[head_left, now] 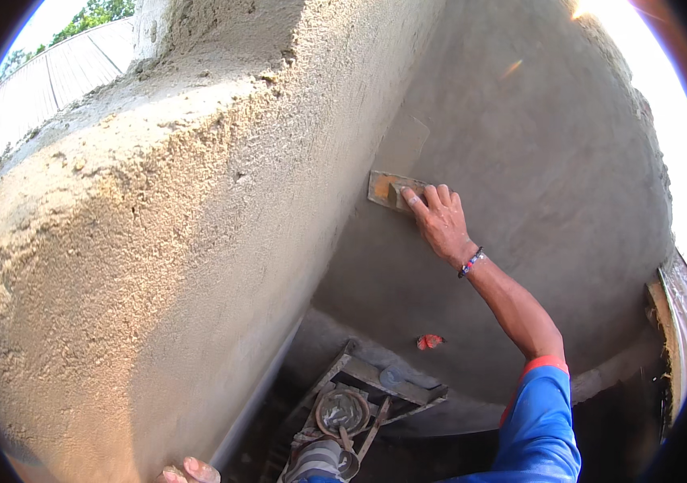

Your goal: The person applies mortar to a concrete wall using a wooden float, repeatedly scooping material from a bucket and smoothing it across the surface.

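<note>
The right hand (pixel 445 224) is clamping its fingers on the float (pixel 382 187), ideally pressing evenly. Whether the left hand (pixel 191 472) is gripping, I cannot tell.

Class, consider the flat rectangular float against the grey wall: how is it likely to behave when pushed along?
The float is probably stiff, since it shows no visible sag or bend. Being flat and rectangular, it seems unlikely to roll. It may slide fairly easily, as the grey wall looks mostly smooth, though its wetness is hard to judge.
</note>
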The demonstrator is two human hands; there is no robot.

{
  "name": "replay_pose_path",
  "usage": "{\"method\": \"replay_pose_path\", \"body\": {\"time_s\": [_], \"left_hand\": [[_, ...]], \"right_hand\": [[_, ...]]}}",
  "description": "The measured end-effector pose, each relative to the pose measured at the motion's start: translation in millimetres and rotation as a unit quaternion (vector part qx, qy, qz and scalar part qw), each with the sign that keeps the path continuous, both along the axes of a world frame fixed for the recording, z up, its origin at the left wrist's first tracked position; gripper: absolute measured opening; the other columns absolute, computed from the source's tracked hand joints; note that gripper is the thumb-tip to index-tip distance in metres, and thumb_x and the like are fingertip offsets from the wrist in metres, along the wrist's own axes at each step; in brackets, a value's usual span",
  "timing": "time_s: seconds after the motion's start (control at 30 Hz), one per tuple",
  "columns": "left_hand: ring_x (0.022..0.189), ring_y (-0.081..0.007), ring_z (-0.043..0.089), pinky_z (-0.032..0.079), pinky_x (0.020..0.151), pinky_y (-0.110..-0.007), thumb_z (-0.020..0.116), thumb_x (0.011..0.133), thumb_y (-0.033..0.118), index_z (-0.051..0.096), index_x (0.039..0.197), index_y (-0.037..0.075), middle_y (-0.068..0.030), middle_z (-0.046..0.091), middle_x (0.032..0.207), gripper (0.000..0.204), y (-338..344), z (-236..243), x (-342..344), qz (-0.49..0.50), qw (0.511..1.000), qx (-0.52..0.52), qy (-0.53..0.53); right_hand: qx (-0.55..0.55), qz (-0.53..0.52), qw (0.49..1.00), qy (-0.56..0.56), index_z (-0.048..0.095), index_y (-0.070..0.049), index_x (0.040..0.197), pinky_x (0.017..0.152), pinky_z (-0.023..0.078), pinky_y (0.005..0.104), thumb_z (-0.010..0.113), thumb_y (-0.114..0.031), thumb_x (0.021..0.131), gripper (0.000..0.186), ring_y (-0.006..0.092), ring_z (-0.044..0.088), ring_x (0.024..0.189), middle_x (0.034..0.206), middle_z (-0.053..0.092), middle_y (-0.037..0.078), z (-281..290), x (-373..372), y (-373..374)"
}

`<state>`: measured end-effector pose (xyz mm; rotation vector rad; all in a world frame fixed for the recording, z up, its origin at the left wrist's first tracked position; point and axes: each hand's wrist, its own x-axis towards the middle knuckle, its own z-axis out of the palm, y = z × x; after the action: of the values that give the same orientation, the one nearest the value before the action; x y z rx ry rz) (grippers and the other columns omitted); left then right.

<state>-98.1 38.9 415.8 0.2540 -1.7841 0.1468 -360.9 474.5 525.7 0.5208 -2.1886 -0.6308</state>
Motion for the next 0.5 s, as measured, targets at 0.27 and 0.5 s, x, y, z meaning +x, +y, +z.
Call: {"method": "replay_pose_path", "body": {"time_s": [0.27,0.5], "left_hand": [[0.144,-0.0452,0.024,0.016,0.115,-0.066,0.050,0.100,0.037,0.050,0.140,0.025,-0.0160,0.039,0.148,0.042,-8,5,4,0.008,1.000,-0.005,-0.003],[0.144,-0.0456,0.023,0.016,0.115,-0.066,0.050,0.099,0.037,0.050,0.140,0.025,-0.0163,0.039,0.148,0.042,-8,3,5,0.016,1.000,-0.003,-0.007]], "right_hand": [[-0.118,0.057,0.989,0.070,0.055,-0.014,0.132,0.077,0.043,0.0392,0.070,-0.014,0.084,0.050,0.0257,0.051,0.091,0.095,0.053,0.007,83,20,-16],[-0.064,0.016,0.997,0.051,0.053,-0.014,0.132,0.075,0.044,0.0381,0.069,-0.016,0.085,0.050,0.0248,0.052,0.092,0.096,0.053,0.006,80,-2,-17]]}}
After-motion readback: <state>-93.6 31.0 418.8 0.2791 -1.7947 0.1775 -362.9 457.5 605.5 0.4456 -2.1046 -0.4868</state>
